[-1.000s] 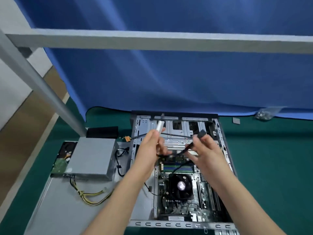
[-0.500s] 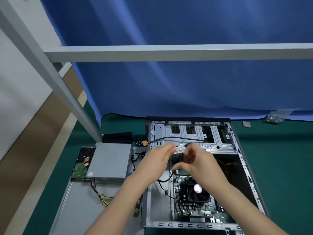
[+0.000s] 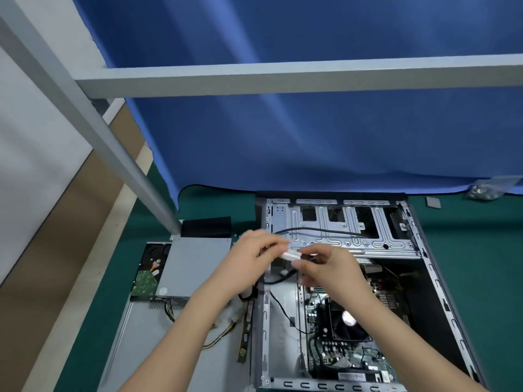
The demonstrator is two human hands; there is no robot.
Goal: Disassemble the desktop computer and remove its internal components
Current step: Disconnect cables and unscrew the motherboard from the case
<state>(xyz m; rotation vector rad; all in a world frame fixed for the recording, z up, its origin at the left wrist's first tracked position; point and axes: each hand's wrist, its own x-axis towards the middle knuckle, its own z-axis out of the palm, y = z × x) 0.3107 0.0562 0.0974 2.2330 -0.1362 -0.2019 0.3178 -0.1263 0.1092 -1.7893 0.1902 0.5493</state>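
An open desktop case (image 3: 441, 292) lies flat on the green mat, its motherboard and black CPU fan (image 3: 349, 323) exposed. Above the case's left wall my left hand (image 3: 249, 261) and my right hand (image 3: 331, 270) meet. Both pinch a small white connector (image 3: 291, 254) on a black cable (image 3: 322, 230), which loops over the silver drive cage (image 3: 339, 236). My fingers hide most of the connector.
Left of the case lie a grey power supply (image 3: 195, 264) with yellow wires, a hard drive (image 3: 150, 270), a black part (image 3: 206, 226) and the grey side panel (image 3: 158, 349). A screw bag (image 3: 485, 189) sits far right. A grey frame post (image 3: 113, 154) rises at left.
My hands came together from holding the cable spread apart and moved left toward the case's left wall. The camera view has shifted left.
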